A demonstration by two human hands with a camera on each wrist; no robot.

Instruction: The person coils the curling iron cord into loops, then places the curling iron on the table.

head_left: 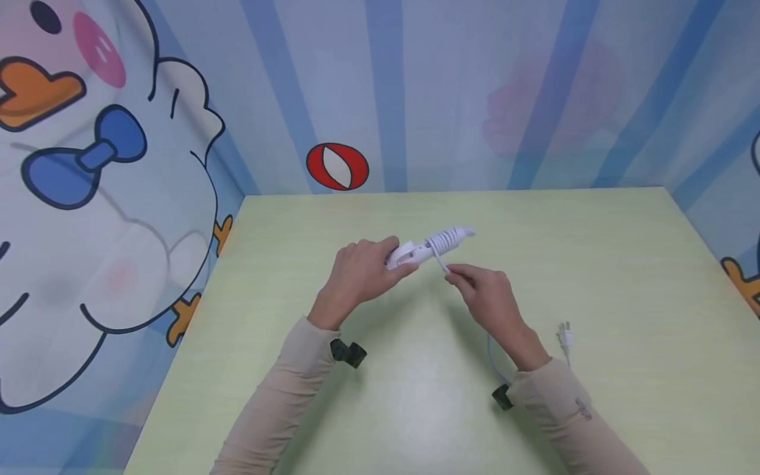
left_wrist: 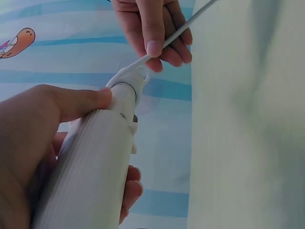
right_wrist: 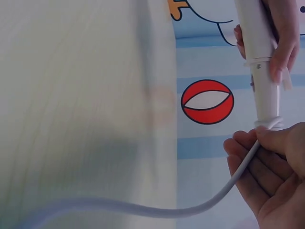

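Observation:
My left hand (head_left: 361,272) grips a white, wand-shaped hair iron (head_left: 421,253) by its wider part, above the table. In the left wrist view its ribbed barrel (left_wrist: 86,171) lies along the palm, with the thumb on the narrower section. White cord (head_left: 446,239) is wound in several turns around the far, thinner end. Close to these turns my right hand (head_left: 493,300) pinches the cord between thumb and fingers. From there the free cord (right_wrist: 190,211) curves away in the right wrist view. Its two-pin plug (head_left: 566,335) is beside the right forearm, on the table.
A pale green table (head_left: 285,231) stretches beneath both hands. Behind it stands a blue striped wall (head_left: 451,92) with a printed red-and-white ball (head_left: 359,165). At the left is a large printed duck (head_left: 148,264). Small black cameras (head_left: 349,353) sit at both wrists.

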